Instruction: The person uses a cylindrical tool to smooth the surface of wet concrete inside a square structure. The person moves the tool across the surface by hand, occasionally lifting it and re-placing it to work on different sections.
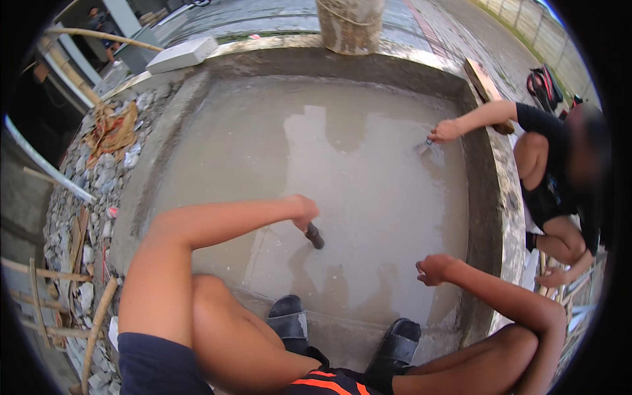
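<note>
My left hand point(304, 210) is closed around a short, dark, rod-like tool point(315, 236). The tool tilts down, and its lower end meets the wet grey surface point(230, 164) filling a shallow rectangular concrete basin; what kind of tool it is does not show. Over the near right part of that surface hangs my right hand point(434, 269), its fingers loosely bent and apart with nothing visible in them. At the far right, a co-worker's hand point(446, 131) grips a small tool, seemingly a trowel point(423, 147), against the wet surface.
My dark sandals point(288, 322) rest at the basin's near edge. Its raised rim point(512, 217) runs along the right, where the co-worker crouches. A stained round pillar point(351, 26) and a pale block point(182, 54) stand at the far side. Rubble point(99, 178) and bamboo poles lie left.
</note>
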Available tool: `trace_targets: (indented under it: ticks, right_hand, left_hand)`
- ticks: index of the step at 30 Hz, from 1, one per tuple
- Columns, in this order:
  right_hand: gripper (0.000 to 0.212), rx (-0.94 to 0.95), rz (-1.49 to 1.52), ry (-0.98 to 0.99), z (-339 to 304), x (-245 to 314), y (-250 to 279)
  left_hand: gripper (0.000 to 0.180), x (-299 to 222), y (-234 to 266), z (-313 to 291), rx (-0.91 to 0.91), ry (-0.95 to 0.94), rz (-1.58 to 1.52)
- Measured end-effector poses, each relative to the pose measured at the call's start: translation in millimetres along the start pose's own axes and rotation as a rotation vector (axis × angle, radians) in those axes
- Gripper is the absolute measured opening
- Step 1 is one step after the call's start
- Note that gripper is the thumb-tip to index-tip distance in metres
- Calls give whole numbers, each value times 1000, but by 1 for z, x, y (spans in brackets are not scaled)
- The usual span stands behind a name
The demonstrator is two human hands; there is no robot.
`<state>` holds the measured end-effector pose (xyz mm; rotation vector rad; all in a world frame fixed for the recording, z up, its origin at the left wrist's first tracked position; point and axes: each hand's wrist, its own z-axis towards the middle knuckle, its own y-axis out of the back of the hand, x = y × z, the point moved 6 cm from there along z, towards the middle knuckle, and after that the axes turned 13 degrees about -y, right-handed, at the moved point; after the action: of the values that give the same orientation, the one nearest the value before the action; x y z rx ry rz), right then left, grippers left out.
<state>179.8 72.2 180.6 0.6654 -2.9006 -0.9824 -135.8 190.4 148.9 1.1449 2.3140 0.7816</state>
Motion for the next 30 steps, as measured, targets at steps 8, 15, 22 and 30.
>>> trace_targets:
  ticks: [8,15,22,30]
  right_hand:
    - [31,28,96,-18,-10,-12,-16]
    - [30,69,42,13,18,-22,-45]
    - [24,110,69,-19,2,-15,-50]
    - [19,123,103,-72,-6,-40,-74]
  left_hand:
    - [24,27,-74,-6,234,53,-22]
    - [39,15,-72,0,257,105,-30]
    - [36,36,-28,32,46,-79,217]
    - [31,57,9,70,-187,-75,-1]
